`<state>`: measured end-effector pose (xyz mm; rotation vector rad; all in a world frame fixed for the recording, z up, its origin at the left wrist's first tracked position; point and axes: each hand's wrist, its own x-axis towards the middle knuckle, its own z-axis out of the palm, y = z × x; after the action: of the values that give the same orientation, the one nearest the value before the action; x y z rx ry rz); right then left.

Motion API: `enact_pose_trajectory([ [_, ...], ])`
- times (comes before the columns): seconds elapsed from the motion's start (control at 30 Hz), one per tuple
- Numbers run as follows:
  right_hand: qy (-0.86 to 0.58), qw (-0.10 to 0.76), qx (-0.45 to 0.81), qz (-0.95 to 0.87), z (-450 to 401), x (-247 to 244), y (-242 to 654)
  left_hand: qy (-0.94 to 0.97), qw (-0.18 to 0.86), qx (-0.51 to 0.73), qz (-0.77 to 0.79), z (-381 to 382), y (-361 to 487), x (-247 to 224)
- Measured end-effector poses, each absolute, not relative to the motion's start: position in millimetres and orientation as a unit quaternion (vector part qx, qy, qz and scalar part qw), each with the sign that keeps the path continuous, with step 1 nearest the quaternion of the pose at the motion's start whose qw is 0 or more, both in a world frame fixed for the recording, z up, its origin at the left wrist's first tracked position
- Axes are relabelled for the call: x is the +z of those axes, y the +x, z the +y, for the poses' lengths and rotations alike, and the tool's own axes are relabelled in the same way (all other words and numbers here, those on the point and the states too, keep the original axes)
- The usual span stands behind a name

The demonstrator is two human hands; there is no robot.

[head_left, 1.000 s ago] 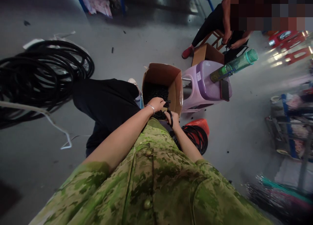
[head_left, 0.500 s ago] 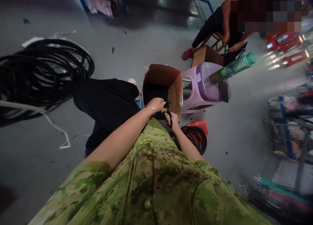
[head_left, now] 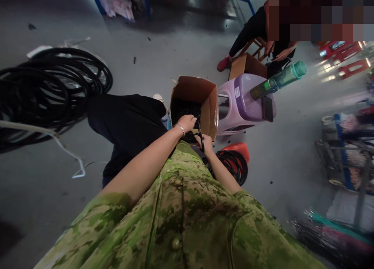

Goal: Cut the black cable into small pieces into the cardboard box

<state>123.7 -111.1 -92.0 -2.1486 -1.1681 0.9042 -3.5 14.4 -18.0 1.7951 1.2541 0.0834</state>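
Note:
My right hand (head_left: 207,143) is closed around the handles of black scissors (head_left: 201,140), whose blades point up toward my other hand. My left hand (head_left: 187,123), with a bracelet at the wrist, has its fingers pinched together close to the scissor tips. What those fingers hold is too small and dark to make out. Both hands are over the open cardboard box (head_left: 194,86) in front of my body. Many small black pieces (head_left: 189,111) lie inside the box.
A lilac stool (head_left: 248,105) beside the box bears a green bottle (head_left: 279,80) and a dark phone (head_left: 267,109). Black hose coils (head_left: 67,70) lie at left. More black coil (head_left: 233,163) sits on a red bag (head_left: 242,150). A seated person (head_left: 248,35) works beyond another box (head_left: 247,64).
The scissors have turned slightly and their blades look closer together. My left hand has shifted a little upward. The black bit seen near the scissor tips no longer shows there.

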Motion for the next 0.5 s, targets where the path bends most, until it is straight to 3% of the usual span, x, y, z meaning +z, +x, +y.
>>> enact_pose_trajectory([
  [0.27, -0.738, 0.292, 0.435, -0.426, -119.4, -66.5, 136.4, 0.744, 0.454, 0.045, 0.488, 12.6, -2.7, -10.3],
  [0.5, -0.727, 0.265, 0.393, -0.497, -123.2, -41.1, 144.8, 0.765, 0.454, 0.066, 0.453, 10.0, -2.4, -11.3],
])
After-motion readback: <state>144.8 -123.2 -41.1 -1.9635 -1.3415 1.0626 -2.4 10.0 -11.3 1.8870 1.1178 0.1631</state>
